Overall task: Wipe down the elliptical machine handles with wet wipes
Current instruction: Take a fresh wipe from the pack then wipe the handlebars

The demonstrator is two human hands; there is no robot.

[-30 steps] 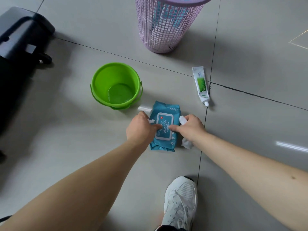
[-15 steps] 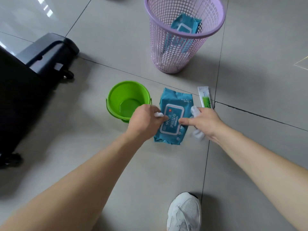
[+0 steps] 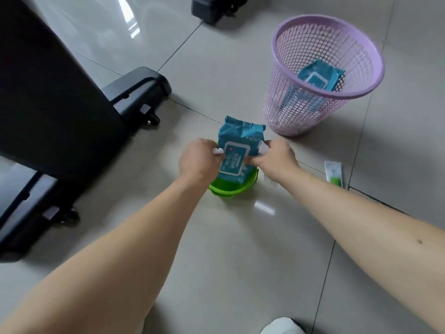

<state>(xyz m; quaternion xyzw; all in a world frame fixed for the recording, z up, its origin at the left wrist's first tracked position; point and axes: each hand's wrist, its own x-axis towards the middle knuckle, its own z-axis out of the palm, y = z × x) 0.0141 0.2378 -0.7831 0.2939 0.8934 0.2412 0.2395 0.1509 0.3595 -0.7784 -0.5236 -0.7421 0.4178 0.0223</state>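
Between the left hand (image 3: 198,160) and right hand (image 3: 277,160), the wet-wipe pack (image 3: 240,138) is teal with a white-bordered label. Under them the bucket (image 3: 231,186) is bright green. Beyond the right hand, a lilac lattice basket (image 3: 301,112); left of the left hand, a black machine base (image 3: 55,104).

Two blue wipe packs: the held pack (image 3: 237,150) and the binned pack (image 3: 317,77). Two loose white wipes, one per hand: the left wipe (image 3: 218,151) and the right wipe (image 3: 263,148). Two hands: the left hand (image 3: 199,160) and the right hand (image 3: 277,161). One green bucket (image 3: 231,188). One purple basket (image 3: 337,94). One tube (image 3: 333,173). One white shoe (image 3: 281,327). Two black machine feet: the far foot (image 3: 142,90) and the near foot (image 3: 36,201).
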